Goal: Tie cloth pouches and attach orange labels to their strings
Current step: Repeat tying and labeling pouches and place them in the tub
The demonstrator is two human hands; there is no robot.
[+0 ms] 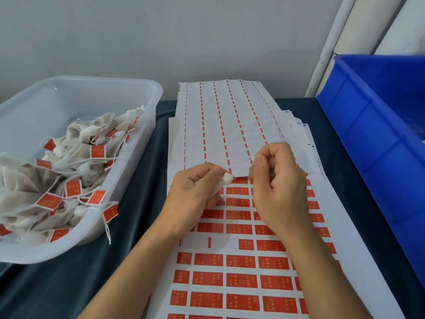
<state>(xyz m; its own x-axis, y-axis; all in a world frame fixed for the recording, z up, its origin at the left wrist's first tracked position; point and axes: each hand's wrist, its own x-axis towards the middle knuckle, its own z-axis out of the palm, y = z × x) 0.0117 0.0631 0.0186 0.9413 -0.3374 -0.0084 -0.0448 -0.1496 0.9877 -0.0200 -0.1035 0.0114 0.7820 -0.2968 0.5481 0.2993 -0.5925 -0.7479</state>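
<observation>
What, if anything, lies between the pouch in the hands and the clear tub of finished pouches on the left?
Nothing visible. The left hand grips the pouch above the label sheets, the right hand pinches its string, and only bare dark tablecloth separates them from the clear tub.

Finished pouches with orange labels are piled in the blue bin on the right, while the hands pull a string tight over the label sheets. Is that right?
Not quite. The head view shows the labelled pouches piled in the clear tub on the left, not the blue bin on the right. The rest holds: the left hand grips a pouch and the right hand pinches its string over the label sheets.
</observation>
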